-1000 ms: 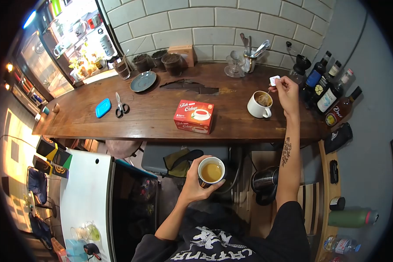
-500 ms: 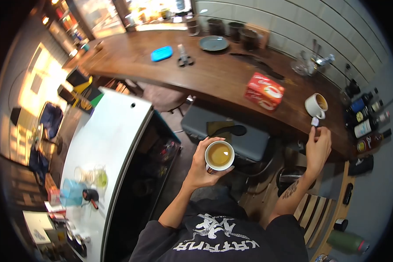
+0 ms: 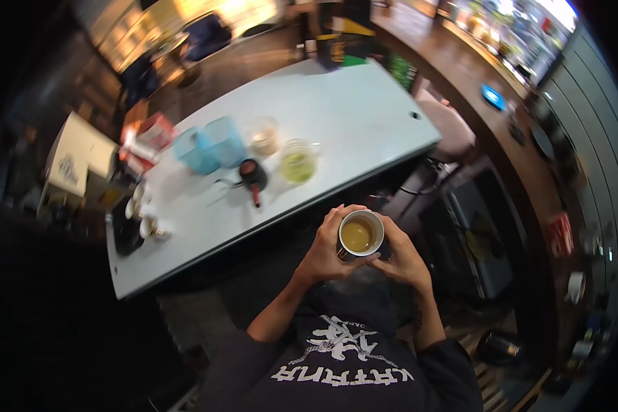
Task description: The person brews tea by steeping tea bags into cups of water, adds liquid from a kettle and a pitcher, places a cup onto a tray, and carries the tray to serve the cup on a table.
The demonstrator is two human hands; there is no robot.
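Observation:
A cup [image 3: 342, 251] with a white rim and a dark printed side is held upright in front of my chest. Light brown, milky liquid [image 3: 358, 235] stands some way below its rim. My left hand [image 3: 323, 246] wraps round the cup from the left. From the other side my right hand [image 3: 403, 255] closes on it, and the fingers of both hands meet near its lower front. The parts of the fingers behind the cup are hidden.
Ahead is a white table [image 3: 323, 89] carrying blue containers [image 3: 209, 145], a glass pitcher of yellow-green liquid [image 3: 298, 165] and a black-and-red object [image 3: 253, 180]. The wooden counter [image 3: 484, 130] on the right holds a red box [image 3: 560, 235] and a white mug [image 3: 575, 286].
My view has swung left from the wooden counter to the white table. My right hand has let go of the tea bag tag by the mug and now grips the cup too.

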